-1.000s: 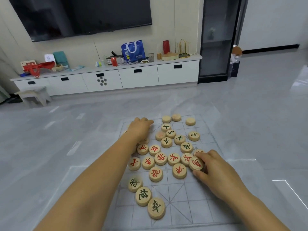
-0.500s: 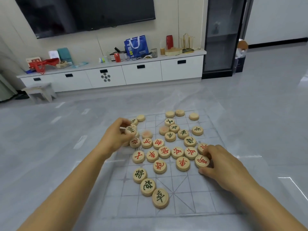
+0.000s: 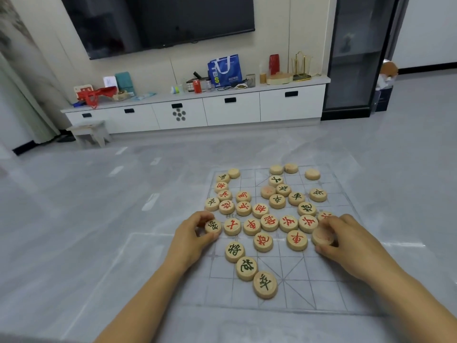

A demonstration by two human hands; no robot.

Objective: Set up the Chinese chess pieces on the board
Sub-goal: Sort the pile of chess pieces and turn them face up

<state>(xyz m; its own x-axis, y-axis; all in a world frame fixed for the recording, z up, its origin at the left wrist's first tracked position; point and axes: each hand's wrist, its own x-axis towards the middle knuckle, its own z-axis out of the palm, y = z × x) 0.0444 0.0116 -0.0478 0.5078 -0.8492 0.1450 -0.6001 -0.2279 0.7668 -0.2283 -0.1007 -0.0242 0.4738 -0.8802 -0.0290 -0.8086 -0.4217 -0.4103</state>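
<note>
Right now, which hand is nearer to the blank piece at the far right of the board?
Right. The right hand is on the near side of the blank piece; the left hand is at the board's left edge.

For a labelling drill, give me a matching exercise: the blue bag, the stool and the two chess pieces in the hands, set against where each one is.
Things:
1. blue bag
2. stool
3. red-lettered piece
4. dark-lettered piece

Places:
A. pinched by the left hand
B. on the floor near the cabinet
C. pinched by the right hand
D. on the cabinet top

Pairs: 1-D, 2-B, 3-C, 4-A.
</note>
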